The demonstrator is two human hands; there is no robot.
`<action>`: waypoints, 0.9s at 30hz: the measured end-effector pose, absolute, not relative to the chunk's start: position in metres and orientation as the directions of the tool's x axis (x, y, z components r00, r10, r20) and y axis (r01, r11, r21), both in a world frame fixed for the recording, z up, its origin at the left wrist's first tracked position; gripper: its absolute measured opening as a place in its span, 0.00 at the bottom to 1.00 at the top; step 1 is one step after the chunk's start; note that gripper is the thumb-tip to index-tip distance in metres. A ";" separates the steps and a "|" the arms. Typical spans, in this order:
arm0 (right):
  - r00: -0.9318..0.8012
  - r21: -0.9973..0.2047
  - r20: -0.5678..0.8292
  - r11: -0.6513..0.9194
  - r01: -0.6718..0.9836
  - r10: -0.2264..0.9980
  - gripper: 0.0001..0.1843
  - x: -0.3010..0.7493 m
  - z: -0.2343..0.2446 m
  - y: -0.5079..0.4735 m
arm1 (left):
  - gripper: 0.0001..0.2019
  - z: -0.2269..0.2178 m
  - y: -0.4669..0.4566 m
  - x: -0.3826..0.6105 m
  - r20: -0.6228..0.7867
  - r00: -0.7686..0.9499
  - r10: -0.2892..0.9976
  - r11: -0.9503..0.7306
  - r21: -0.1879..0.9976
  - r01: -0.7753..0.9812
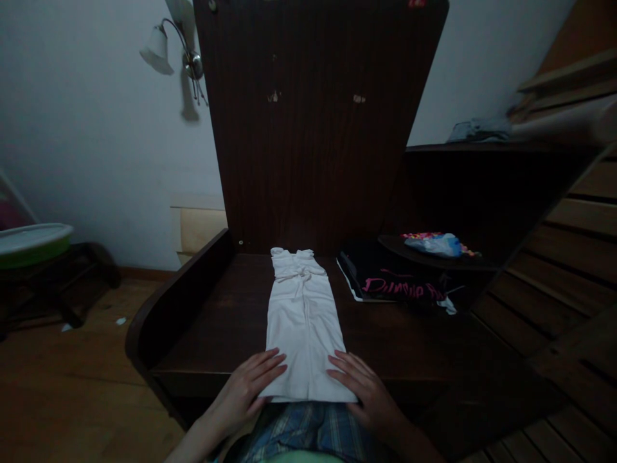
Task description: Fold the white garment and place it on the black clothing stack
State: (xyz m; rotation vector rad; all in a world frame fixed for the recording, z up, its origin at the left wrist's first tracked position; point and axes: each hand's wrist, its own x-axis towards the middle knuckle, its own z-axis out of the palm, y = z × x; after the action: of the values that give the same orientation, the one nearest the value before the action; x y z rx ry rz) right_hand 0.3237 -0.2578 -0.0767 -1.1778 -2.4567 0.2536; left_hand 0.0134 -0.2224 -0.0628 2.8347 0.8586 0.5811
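Observation:
A white garment (303, 321), folded into a long narrow strip, lies lengthwise on a dark wooden desk (216, 321) in front of me. My left hand (250, 382) lies flat with fingers stretched out on the strip's near left corner. On the near right corner rests my right hand (366, 386), its fingers also spread flat. Neither hand holds anything. The garment's far end, with a tie and ruffles, points toward the desk's tall back panel.
A black folded garment with pink lettering (395, 283) lies on the desk to the right, beside a dark tray holding a blue and white packet (436, 244). Wooden slats (569, 257) rise at right. A wall lamp (168, 48) hangs at upper left; wooden floor lies left.

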 end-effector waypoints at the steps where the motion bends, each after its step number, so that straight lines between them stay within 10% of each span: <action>1: -0.569 -0.330 0.272 0.630 0.703 0.776 0.28 0.324 -0.076 -0.257 | 0.24 -0.063 -0.222 0.013 0.343 0.762 0.549 -0.836 0.214 0.506; 10: -0.544 -0.359 0.311 0.626 0.692 0.779 0.24 0.325 -0.078 -0.255 | 0.22 -0.060 -0.228 0.006 0.458 0.757 0.466 -0.876 0.120 0.467; 27: -0.596 -0.325 0.337 0.684 0.653 0.729 0.27 0.329 -0.080 -0.253 | 0.35 -0.050 -0.209 0.009 0.239 0.756 0.610 -0.792 0.175 0.584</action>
State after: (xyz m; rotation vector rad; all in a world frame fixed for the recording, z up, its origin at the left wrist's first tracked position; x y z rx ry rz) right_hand 0.3291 -0.2530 -0.0800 -1.0712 -2.4519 0.2310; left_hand 0.0088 -0.2091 -0.0503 2.8593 0.9748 0.4360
